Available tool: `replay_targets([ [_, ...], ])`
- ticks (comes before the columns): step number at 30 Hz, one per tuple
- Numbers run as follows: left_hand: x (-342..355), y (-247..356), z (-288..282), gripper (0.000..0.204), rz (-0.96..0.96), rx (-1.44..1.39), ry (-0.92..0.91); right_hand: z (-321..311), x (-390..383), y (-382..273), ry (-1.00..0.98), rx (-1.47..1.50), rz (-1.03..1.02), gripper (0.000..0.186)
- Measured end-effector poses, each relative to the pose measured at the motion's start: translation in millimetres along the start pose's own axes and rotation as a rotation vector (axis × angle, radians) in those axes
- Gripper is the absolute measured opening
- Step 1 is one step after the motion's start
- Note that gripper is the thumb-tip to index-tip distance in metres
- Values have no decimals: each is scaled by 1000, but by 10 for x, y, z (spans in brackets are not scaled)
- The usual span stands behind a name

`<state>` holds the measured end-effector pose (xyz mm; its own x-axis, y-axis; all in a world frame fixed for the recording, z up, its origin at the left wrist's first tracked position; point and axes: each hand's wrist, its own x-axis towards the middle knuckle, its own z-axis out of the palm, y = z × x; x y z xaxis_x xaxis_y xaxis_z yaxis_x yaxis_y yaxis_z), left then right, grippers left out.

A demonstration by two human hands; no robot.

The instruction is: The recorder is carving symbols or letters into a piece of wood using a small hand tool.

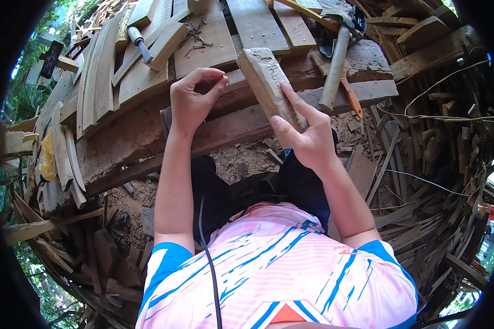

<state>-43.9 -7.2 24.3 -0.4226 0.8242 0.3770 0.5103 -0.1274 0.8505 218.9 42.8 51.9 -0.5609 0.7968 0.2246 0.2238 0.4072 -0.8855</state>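
Observation:
My left hand (191, 101) hovers over the near edge of the workbench, thumb and forefinger pinched together. Whatever sits between those fingertips is too small to make out. A thick wooden block (260, 74) with dark marks on its face is in my right hand (311, 134), the thumb and forefinger along its near end. The block tilts away from me, its far end by the planks. Several loose nails (198, 35) lie scattered on a board (208, 55) beyond my left hand.
A pale-handled tool (139, 43) rests among planks at the left. To the right, a wooden-handled hammer (336, 68) lies beside an orange-handled tool (350, 93) on the heavy bench beam (368, 90). Piled wood scraps (422, 148) and a thin wire (450, 118) stand further right.

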Motion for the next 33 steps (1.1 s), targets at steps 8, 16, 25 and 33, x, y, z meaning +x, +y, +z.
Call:
replay_targets([
  [8,-6,-29,-10,69,12,123,46,40,77,-229,153,-18,-450,71],
  [16,39,-72,46,44,-43,-44,66,-29,84,-246,-1,160,51,67],
  [25,54,-33,78,17,-130,5,104,-13,34,-38,-7,81,96,67],
  [33,54,-38,100,18,-129,34,111,-10,32,24,-4,36,36,68],
])
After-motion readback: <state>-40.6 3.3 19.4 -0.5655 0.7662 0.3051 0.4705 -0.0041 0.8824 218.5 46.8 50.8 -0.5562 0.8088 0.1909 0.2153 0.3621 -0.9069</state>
